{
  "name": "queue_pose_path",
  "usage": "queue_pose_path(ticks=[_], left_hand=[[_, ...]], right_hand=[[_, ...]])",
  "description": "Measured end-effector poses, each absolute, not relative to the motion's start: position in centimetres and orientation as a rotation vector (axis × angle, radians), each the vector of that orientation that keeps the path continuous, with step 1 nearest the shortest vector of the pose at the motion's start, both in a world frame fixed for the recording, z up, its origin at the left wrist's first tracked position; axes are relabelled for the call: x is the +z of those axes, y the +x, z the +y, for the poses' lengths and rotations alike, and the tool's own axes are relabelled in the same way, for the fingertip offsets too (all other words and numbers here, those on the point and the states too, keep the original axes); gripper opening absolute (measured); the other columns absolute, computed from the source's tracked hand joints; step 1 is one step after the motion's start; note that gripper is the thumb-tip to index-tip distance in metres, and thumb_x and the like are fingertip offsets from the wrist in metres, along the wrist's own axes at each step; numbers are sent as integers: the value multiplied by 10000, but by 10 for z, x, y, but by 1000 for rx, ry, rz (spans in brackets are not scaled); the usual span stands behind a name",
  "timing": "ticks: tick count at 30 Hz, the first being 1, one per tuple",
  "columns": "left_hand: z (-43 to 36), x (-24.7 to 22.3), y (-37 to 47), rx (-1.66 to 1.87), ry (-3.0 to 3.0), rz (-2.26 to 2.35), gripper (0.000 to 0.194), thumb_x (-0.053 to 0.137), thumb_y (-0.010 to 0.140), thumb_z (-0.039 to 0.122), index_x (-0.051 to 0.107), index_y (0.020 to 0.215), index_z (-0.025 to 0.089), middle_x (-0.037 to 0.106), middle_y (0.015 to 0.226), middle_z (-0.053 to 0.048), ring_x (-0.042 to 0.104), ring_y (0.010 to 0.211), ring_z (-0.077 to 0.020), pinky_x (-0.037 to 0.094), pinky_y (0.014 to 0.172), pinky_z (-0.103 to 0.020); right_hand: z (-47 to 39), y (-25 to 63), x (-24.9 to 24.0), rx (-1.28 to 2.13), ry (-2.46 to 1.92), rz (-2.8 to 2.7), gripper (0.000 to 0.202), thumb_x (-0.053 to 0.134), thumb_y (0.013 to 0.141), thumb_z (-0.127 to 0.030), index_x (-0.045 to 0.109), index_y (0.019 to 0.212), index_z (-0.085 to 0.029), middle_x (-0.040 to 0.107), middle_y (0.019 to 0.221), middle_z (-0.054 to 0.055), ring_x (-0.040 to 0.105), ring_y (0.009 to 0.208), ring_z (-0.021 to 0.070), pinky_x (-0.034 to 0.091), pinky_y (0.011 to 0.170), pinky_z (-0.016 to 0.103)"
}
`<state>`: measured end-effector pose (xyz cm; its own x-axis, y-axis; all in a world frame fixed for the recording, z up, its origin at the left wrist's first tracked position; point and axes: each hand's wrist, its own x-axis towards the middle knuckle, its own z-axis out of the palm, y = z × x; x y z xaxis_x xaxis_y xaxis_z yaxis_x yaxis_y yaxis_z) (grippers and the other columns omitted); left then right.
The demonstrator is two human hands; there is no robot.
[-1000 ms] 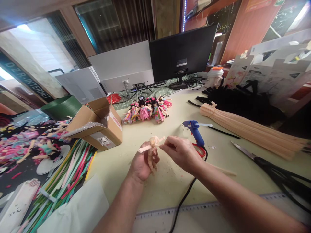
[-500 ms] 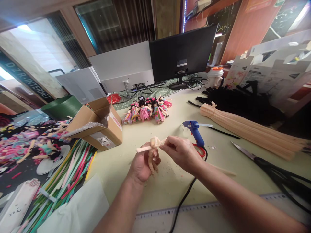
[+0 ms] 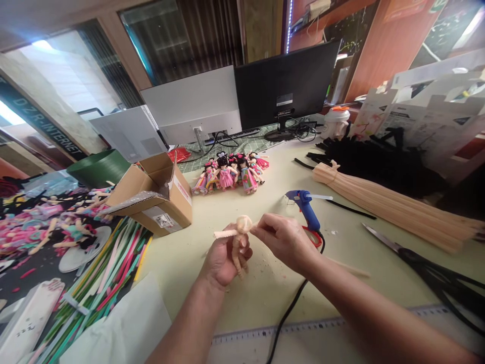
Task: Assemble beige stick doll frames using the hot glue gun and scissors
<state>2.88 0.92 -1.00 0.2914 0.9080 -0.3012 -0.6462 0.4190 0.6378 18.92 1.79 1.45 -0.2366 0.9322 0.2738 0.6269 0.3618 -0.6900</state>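
A beige doll body (image 3: 244,224) with a round head, one arm sticking out to the left and two wrapped legs hanging down is held over the table. My left hand (image 3: 223,260) is wrapped round its torso, the legs showing past the fingers. On the right side of the doll, my right hand (image 3: 278,236) pinches at its other arm, just beside the head; the fingers hide most of that arm. A blue glue gun (image 3: 308,210) lies to the right of my right hand, its black cable running toward me.
Finished dolls (image 3: 227,174) stand behind my hands, with an open cardboard box (image 3: 172,215) to their left. Large scissors (image 3: 401,250) and a beige stem bundle (image 3: 386,205) lie right. Coloured stems (image 3: 102,273) fill the left side; a ruler (image 3: 318,326) crosses the front.
The doll's head shows more clearly and its legs hang slightly lower. Both hands keep their hold, with my right fingers barely shifted. The whole view has moved a little.
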Motion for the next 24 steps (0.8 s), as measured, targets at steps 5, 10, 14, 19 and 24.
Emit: queue_pose_path(ticks=[5, 10, 14, 19, 24], left_hand=[[9, -9, 29, 1061, 464, 683, 107, 574, 815, 229, 516, 755, 161, 483, 523, 25, 374, 465, -67, 319, 506, -201], [9, -10, 26, 1034, 481, 701, 92, 601, 777, 212, 520, 776, 168, 488, 526, 27, 385, 468, -69, 323, 507, -199], [9, -11, 25, 1040, 513, 712, 105, 610, 765, 219, 518, 789, 175, 508, 542, 24, 398, 471, -70, 328, 504, -197], [10, -12, 25, 1049, 551, 736, 137, 625, 749, 240, 508, 776, 175, 504, 526, 30, 388, 457, -65, 320, 487, -190], [11, -14, 24, 1068, 603, 811, 168, 637, 747, 271, 500, 758, 175, 488, 511, 41, 375, 435, -55, 299, 459, -175]], right_hand=[[19, 191, 12, 579, -1349, -1966, 294, 568, 852, -331, 473, 612, -191, 567, 627, -18, 468, 569, 105, 305, 537, 237], [20, 192, 15, 597, -1393, -1961, 227, 596, 833, -331, 548, 654, -201, 586, 616, -26, 487, 570, 110, 318, 539, 237], [20, 193, 16, 636, -1369, -1974, 148, 592, 836, -327, 607, 740, -215, 583, 607, -34, 499, 567, 112, 332, 540, 234], [20, 194, 18, 622, -1328, -2000, 168, 590, 839, -314, 598, 712, -204, 607, 628, -23, 497, 566, 111, 339, 542, 234], [19, 193, 17, 614, -1339, -2016, 220, 585, 840, -325, 551, 665, -197, 591, 625, -21, 471, 552, 105, 319, 526, 234]])
